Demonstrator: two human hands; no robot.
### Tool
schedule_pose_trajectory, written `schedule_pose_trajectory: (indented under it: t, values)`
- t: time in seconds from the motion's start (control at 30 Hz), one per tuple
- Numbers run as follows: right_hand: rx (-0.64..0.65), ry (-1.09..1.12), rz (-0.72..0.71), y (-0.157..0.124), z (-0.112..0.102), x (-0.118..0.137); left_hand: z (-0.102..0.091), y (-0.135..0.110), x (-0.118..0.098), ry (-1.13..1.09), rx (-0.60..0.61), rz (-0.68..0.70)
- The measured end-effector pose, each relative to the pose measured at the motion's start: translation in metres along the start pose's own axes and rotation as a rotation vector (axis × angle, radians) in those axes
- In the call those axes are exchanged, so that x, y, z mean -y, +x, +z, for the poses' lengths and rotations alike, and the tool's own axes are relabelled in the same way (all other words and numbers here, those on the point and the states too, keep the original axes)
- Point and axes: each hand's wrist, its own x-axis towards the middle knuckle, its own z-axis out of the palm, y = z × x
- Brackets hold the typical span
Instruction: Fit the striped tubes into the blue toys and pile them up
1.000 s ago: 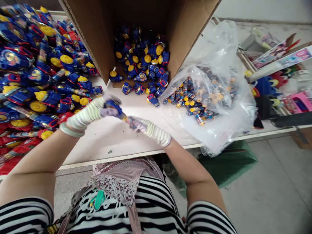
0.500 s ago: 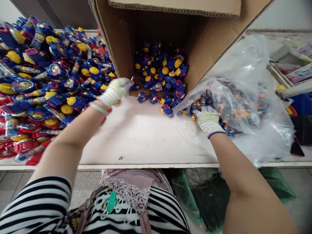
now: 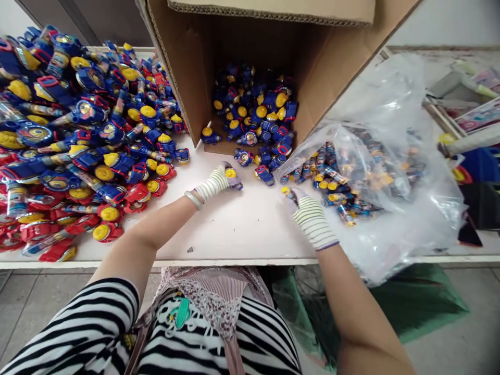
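My left hand (image 3: 219, 179), in a striped work glove, is closed around a blue toy with a yellow disc (image 3: 231, 173) above the white tabletop. My right hand (image 3: 310, 216), gloved alike, pinches a small tube with a yellow cap (image 3: 288, 192), a short gap to the right of the toy. Right of that hand, several small printed tubes (image 3: 330, 185) spill from a clear plastic bag (image 3: 425, 203). Ahead of both hands an upended cardboard box (image 3: 332, 67) opens toward me, with a heap of blue and yellow toys (image 3: 253, 117) inside and at its mouth.
On the left lies a large pile of blue and red toys (image 3: 89, 135), many with tubes attached. The white table (image 3: 234, 234) has its front edge close to my body. Green sacking (image 3: 422, 307) sits below it. Boxes and trays (image 3: 469, 114) stand at far right.
My left hand has come from the box's left edge toward the middle and now holds a blue toy. My right hand has left the bag, moving left with a tube.
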Motion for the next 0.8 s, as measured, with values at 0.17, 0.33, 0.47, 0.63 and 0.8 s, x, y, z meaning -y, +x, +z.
schedule_pose_trajectory:
  t: [0.17, 0.33, 0.47, 0.63, 0.8]
  values:
    - [0.110, 0.124, -0.156, -0.026, 0.003, 0.088, 0.003, -0.063, -0.010, -0.167, 0.040, 0.136]
    - [0.166, -0.011, -0.112, -0.032, -0.004, 0.118, -0.003, -0.089, -0.026, -0.022, 0.053, 0.208]
    - [0.171, -0.054, -0.142, -0.038, -0.010, 0.116, -0.010, -0.095, -0.033, 0.005, 0.132, 0.192]
    - [0.157, 0.337, -0.100, -0.050, 0.004, 0.114, -0.007, -0.107, -0.032, 0.055, 0.182, 0.301]
    - [0.446, 1.243, 0.064, -0.052, 0.032, 0.113, -0.010, -0.105, -0.025, 0.104, 0.180, 0.419]
